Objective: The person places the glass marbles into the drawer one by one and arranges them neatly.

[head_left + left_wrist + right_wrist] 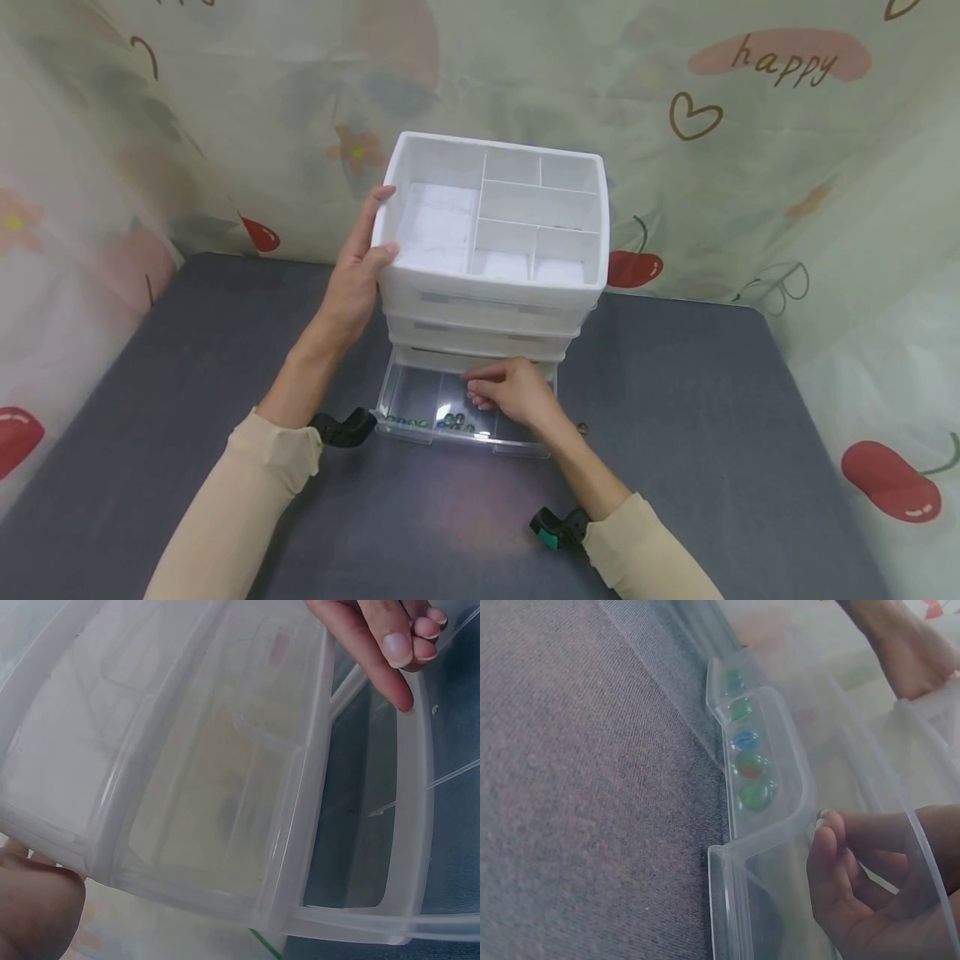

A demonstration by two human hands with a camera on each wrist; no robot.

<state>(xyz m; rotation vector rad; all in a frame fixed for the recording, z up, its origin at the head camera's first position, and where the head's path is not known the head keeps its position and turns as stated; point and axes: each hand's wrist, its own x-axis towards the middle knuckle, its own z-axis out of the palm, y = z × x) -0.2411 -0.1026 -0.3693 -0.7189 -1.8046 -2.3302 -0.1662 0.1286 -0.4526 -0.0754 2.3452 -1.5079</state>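
Observation:
A white plastic drawer unit (495,287) stands on the table, its clear bottom drawer (412,392) pulled out. My left hand (352,279) grips the unit's upper left side, thumb at the front corner of the rim. Over the pulled-out drawer is my right hand (517,392), with the index finger stretched out and the other fingers bent. Nothing shows between its fingers. Several glass marbles (453,421) lie along the drawer's front, in the left and middle compartments. Green and blue marbles (756,793) show through the drawer front in the right wrist view.
One loose marble (582,427) lies on the dark table (697,433), right of the drawer. The unit's top tray (442,217) is split into several compartments. Two more drawers (487,321) above the bottom one are closed. A printed curtain (525,67) hangs behind and beside the table.

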